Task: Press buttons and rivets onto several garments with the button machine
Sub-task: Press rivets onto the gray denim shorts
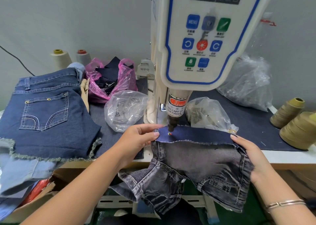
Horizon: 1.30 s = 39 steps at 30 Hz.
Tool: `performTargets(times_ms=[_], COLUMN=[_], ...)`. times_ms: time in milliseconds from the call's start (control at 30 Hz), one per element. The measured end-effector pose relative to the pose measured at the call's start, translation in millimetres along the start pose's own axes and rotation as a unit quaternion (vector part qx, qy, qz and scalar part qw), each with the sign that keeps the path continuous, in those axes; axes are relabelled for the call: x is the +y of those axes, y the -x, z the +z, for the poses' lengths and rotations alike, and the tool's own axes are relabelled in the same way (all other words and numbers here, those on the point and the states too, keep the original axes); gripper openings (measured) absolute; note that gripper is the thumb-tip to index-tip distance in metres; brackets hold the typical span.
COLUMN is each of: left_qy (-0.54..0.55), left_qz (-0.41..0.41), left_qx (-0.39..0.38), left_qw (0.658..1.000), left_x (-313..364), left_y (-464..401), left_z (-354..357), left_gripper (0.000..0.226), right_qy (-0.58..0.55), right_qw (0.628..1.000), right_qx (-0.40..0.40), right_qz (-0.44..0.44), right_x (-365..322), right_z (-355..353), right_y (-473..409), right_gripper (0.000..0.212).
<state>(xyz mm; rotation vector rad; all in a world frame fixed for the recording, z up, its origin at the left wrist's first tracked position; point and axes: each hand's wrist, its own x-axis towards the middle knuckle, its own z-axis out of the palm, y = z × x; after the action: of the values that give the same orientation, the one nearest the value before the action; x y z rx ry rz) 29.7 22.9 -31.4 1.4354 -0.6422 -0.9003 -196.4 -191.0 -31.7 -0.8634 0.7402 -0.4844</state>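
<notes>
Hanging off the table's front edge [290, 158] at 6 o'clock was a grey washed garment [196, 170], its dark-blue waistband [196, 135] stretched flat under the button machine [196, 54]. The left hand [136, 137] pinched the band's left end; the right hand [251, 154] gripped its right end. A red light dot [169, 134] sat beneath the punch [171, 125], so positioning seemed in hand; pressing next called for fingers kept clear. Bags of hardware [124, 110] crowded 11 o'clock, finished denim shorts [46, 112] at 9.
</notes>
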Motion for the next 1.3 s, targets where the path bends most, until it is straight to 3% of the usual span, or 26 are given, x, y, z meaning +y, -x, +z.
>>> performTargets(times_ms=[333,467,567,733,900,1000,1033,1133,1300], left_qy=[0.016,-0.033,-0.112,-0.295,-0.308,-0.284,-0.269,-0.232,-0.274], left_qz=[0.018,0.007,0.002,0.076,0.148,0.17,0.174,0.156,0.108], left_qx=[-0.025,-0.064,-0.09,-0.098,-0.159,-0.135,-0.125,-0.153,-0.187], left_qw=[0.999,0.997,0.99,0.947,0.926,0.934,0.939,0.948,0.937], left_x=[2.2,6.9,12.9,21.8,39.3,44.1,44.6,47.4,55.7], left_y=[1.0,5.0,9.7,21.5,37.2,36.3,36.0,38.2,40.8], left_z=[-2.1,-12.7,-20.7,-24.5,16.1,32.2,33.1,25.8,1.1], left_gripper=[0.03,0.044,0.034,0.011,0.013,0.035,0.033,0.036,0.031], right_qy=[0.013,0.006,0.039,0.09,0.169,0.222,0.237,0.308,0.547], right_qw=[1.0,0.998,0.992,0.978,0.964,0.953,0.948,0.922,0.804], right_qx=[0.005,-0.053,-0.118,-0.188,-0.202,-0.204,-0.21,-0.231,-0.218], right_qz=[0.003,-0.016,-0.034,-0.031,-0.019,-0.018,-0.021,-0.034,-0.08], right_x=[-2.2,0.3,-0.1,-1.9,5.0,3.7,2.0,-8.0,-28.3], right_z=[4.2,11.1,26.0,53.8,89.3,96.3,96.2,90.7,74.8], right_y=[7.2,19.4,33.1,49.1,55.1,55.4,55.8,57.7,52.6], right_gripper=[0.011,0.013,0.018,0.033,0.029,0.036,0.034,0.013,0.015])
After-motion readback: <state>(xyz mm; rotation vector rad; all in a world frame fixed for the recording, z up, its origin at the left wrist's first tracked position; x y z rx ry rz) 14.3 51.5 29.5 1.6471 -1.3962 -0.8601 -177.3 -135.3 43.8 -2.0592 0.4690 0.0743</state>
